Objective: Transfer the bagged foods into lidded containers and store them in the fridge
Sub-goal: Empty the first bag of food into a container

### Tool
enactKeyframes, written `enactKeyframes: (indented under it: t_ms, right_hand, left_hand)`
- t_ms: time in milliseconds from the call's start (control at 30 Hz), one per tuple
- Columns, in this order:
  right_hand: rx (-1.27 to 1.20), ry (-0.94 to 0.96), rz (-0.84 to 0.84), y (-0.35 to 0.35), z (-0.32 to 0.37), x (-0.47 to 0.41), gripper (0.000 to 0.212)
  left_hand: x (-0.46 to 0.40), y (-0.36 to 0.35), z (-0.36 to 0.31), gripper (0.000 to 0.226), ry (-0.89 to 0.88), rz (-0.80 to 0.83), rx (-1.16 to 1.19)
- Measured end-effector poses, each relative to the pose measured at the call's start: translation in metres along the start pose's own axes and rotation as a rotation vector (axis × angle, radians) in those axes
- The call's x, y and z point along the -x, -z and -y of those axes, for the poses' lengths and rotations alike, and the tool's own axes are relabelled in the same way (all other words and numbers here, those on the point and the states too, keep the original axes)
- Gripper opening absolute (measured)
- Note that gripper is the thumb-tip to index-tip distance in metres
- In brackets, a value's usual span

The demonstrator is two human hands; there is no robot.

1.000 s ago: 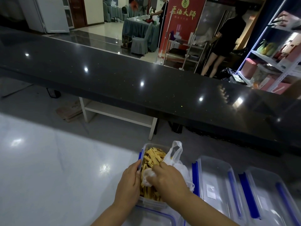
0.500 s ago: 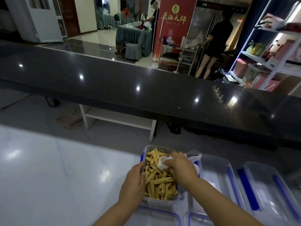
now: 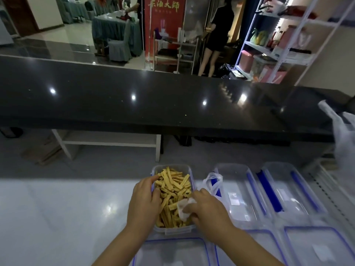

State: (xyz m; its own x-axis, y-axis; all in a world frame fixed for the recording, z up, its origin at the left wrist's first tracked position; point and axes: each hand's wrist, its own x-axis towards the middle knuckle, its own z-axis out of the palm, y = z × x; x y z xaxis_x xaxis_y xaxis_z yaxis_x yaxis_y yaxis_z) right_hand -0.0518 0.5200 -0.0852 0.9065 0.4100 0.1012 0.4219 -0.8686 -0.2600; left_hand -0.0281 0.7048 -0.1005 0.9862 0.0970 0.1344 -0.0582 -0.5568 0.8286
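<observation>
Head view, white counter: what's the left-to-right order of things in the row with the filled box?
Left hand → container of yellow food strips → right hand holding the emptied plastic bag → first empty container → second empty container.

A clear container (image 3: 172, 230) sits on the white counter (image 3: 57, 217), filled with yellow food strips (image 3: 173, 191). The left hand (image 3: 144, 200) grips the container's left wall, fingertips over the rim. The right hand (image 3: 206, 210) pinches a crumpled white plastic bag (image 3: 184, 208) at the container's right edge; the bag's handles (image 3: 213, 179) trail to the right. Two empty containers (image 3: 240, 192) (image 3: 288, 189) with blue clasps stand just beside it on the right. Three lids (image 3: 172, 252) (image 3: 259, 246) (image 3: 317, 244) lie along the near edge. A black bar top (image 3: 153, 100) runs across behind. A second white bag (image 3: 343, 135) shows at the right edge.
</observation>
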Motion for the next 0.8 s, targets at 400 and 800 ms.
enactKeyframes:
  t_ms: [400, 800]
  right_hand:
    - [-0.677, -0.231, -0.224, 0.022, -0.027, 0.025, 0.029]
    - [-1.681, -0.745, -0.874, 0.150, -0.191, 0.184, 0.016]
  left_hand:
    - [-0.001, -0.016, -0.068, 0.016, -0.152, 0.098, 0.079]
    - [0.072, -0.245, -0.264, 0.113, -0.325, 0.755, 0.006]
